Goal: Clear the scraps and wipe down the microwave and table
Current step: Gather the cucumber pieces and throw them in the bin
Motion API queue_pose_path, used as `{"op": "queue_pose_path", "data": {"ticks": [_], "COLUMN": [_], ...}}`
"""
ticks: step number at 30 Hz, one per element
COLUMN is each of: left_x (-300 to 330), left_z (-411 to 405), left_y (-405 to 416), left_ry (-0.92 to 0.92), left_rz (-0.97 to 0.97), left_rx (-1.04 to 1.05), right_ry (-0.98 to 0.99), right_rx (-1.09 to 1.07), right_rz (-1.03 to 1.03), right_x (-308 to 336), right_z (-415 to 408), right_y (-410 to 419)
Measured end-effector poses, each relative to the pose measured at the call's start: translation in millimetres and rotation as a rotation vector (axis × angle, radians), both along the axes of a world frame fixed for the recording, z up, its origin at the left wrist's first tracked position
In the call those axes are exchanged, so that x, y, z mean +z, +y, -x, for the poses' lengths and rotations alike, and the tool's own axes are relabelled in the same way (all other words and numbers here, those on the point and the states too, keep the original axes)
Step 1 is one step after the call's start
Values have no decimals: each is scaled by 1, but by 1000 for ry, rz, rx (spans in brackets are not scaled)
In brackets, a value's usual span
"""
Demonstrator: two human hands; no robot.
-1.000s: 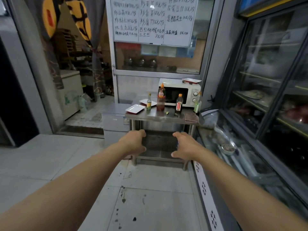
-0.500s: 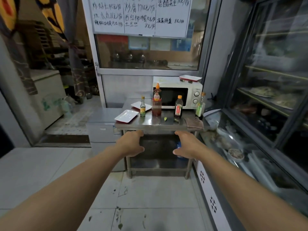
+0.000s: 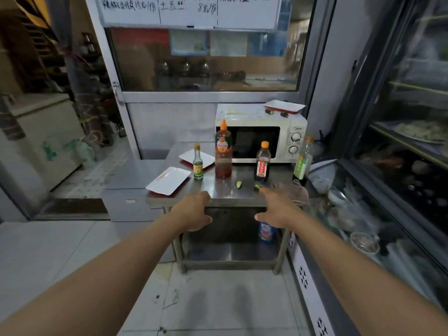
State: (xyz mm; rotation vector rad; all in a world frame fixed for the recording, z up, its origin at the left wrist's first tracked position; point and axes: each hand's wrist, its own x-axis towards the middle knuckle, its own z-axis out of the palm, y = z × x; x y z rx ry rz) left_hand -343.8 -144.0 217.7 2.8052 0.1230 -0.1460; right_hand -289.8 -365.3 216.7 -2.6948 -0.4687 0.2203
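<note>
A steel table [image 3: 225,189] stands ahead with a white microwave [image 3: 260,133] at its back right. Two green scraps [image 3: 239,184] [image 3: 257,187] lie on the tabletop near the front. A brownish cloth [image 3: 294,190] sits at the front right corner. Two dark scraps [image 3: 276,113] lie on the microwave's stained top beside a white tray [image 3: 284,106]. My left hand [image 3: 194,210] and my right hand [image 3: 278,209] are stretched out in front of the table's front edge, fingers relaxed, holding nothing.
Several sauce bottles [image 3: 223,151] [image 3: 262,161] [image 3: 198,162] [image 3: 301,160] stand on the table with two white plates [image 3: 168,180] [image 3: 196,157]. A can [image 3: 266,230] stands on the lower shelf. A glass display fridge [image 3: 400,166] runs along the right; a grey box [image 3: 131,190] is left.
I have walked closer to the table; it now fills more of the view. Both hands stay stretched forward and now reach the table's front edge.
</note>
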Motion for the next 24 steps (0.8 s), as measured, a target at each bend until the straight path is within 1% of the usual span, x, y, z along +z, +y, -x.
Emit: {"op": "queue_pose_path", "data": {"ticks": [8,12,18,21,24], "left_x": [-25,-46,-76,-91,-109], "left_z": [-106,-168,-258,-292,-317], "left_y": [1,2,11,9,3], "left_ry": [46,35,85,87,91], "left_rz": [26,29,39,37,75], "left_rx": [-60,-109,-161,-157,-165], "right_ry": [8,58,74,125,154], "right_rx": [-73,-123,-155,-163,-156], "right_rz": [2,-6,43,9,-16], "right_x": [-24,-37,-54,-71,-88], "right_z": [-90,-142,-211,-237,-261], "right_y": [-3,-2,6,9,11]}}
